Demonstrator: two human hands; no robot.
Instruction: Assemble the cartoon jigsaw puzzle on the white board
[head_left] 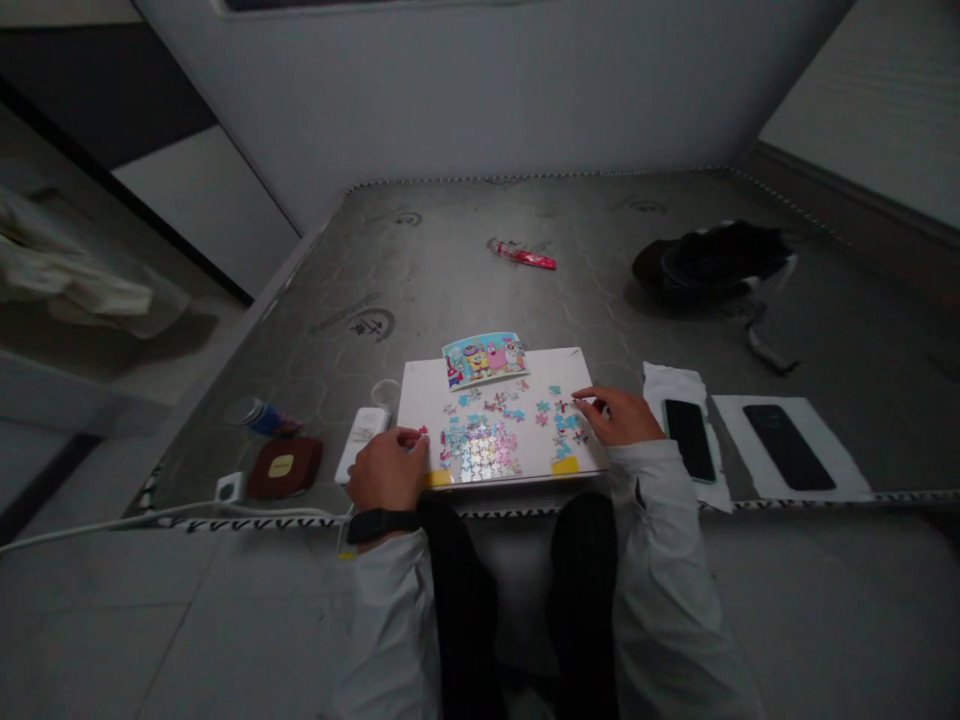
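On a white box (525, 362) lies a partly joined jigsaw puzzle (482, 450), its pieces fitted together in a block near the front edge. My left hand (388, 468), with a dark band on the wrist, is closed at the box's left edge; a pink puzzle piece (424, 430) shows at its fingertips. My right hand (621, 415) reaches over the right edge, thumb and index finger apart beside the loose puzzle pieces (566, 422). More loose pieces lie between block and picture. A colourful cartoon picture card (486, 361) stands at the back of the box.
A white power bank-like device (363, 440), a brown case (285, 468) and a can (271, 419) lie to the left. Two phones (688, 440) (789, 447) rest on white sheets at right. Farther back are a red wrapper (525, 256) and a dark bag-like item (712, 265).
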